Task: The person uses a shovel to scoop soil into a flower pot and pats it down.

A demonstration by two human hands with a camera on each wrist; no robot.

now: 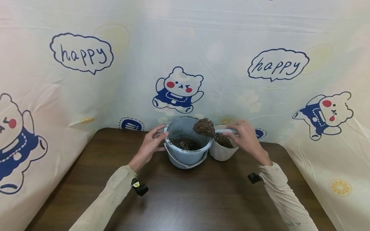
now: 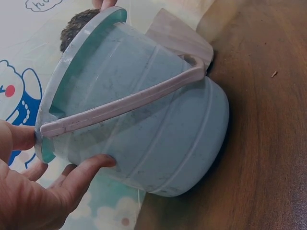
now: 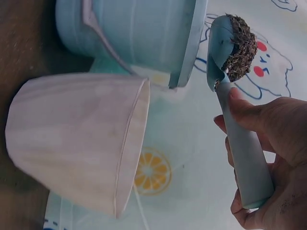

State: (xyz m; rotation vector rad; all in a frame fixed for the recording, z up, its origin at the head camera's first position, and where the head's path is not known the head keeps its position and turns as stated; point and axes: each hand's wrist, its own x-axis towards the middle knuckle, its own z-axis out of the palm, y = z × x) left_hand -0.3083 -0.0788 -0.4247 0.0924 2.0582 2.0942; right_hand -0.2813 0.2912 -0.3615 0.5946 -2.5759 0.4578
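Gripped a blue-grey scoop (image 3: 247,148) in curled fingers and thumb of the right hand (image 1: 246,135), and held its heaped brown soil (image 1: 204,127) just above the right side of a pale blue bucket (image 1: 186,157). With the left hand (image 1: 148,147), held the bucket by its left rim, with fingers spread apart at the rim and outer wall. Had the bucket, part-filled with soil (image 1: 187,144), on a dark wooden table (image 1: 173,202), just left of a cream pot (image 1: 222,153).
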